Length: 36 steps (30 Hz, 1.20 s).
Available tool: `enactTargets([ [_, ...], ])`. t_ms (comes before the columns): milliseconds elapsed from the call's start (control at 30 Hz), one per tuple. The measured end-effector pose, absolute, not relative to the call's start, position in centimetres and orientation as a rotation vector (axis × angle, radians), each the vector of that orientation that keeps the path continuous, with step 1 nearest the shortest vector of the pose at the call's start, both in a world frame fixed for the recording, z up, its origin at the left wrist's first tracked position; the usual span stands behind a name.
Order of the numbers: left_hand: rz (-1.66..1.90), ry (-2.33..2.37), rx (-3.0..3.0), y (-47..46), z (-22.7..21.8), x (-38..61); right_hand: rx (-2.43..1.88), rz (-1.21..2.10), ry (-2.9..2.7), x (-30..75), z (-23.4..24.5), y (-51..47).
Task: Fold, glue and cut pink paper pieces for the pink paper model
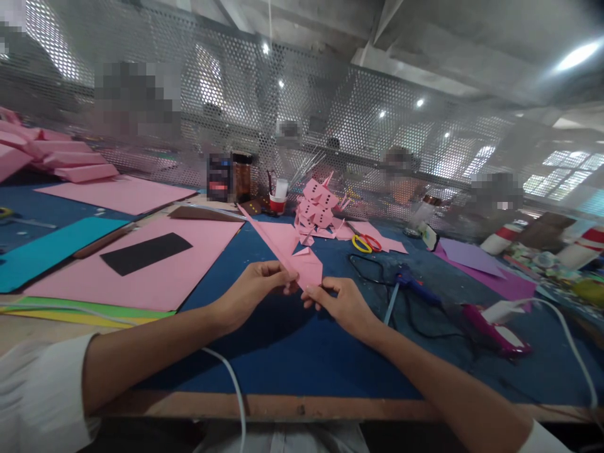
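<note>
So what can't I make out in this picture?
- Head view: the underside of the folded pink paper, turned away from the camera.
- Head view: part of the right hand, its fingers partly behind its thumb.
- Head view: the teal sheet's far end, cut off by the left edge.
- Head view: the dark upright object, pixelated beyond recognition.

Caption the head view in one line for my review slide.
Left hand and right hand hold folded pink paper over a blue tabletop, with scissors lying beyond.
</note>
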<state>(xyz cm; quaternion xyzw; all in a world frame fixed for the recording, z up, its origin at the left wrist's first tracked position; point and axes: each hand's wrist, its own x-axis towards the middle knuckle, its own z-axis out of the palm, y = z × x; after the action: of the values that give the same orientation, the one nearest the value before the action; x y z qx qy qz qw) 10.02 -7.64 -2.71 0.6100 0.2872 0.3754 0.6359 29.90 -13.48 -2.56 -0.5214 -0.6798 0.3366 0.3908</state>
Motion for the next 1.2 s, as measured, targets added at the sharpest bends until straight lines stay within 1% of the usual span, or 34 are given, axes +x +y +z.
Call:
enactTargets([
  [200,0.933,0.616,1.305,-7.19,-2.89,9.98,-1.298,0.882,-1.775,29.84,-2.61,-13.60],
  [967,0.938,0.618,1.305,-6.95,-2.75,9.72,-1.295,0.909,-1.799,29.90,-2.95,-13.48],
  [1200,0.936,0.629,1.296,-6.94,-2.53,9.62,-1.202,1.021,-1.761,30.05,-2.87,-13.44],
])
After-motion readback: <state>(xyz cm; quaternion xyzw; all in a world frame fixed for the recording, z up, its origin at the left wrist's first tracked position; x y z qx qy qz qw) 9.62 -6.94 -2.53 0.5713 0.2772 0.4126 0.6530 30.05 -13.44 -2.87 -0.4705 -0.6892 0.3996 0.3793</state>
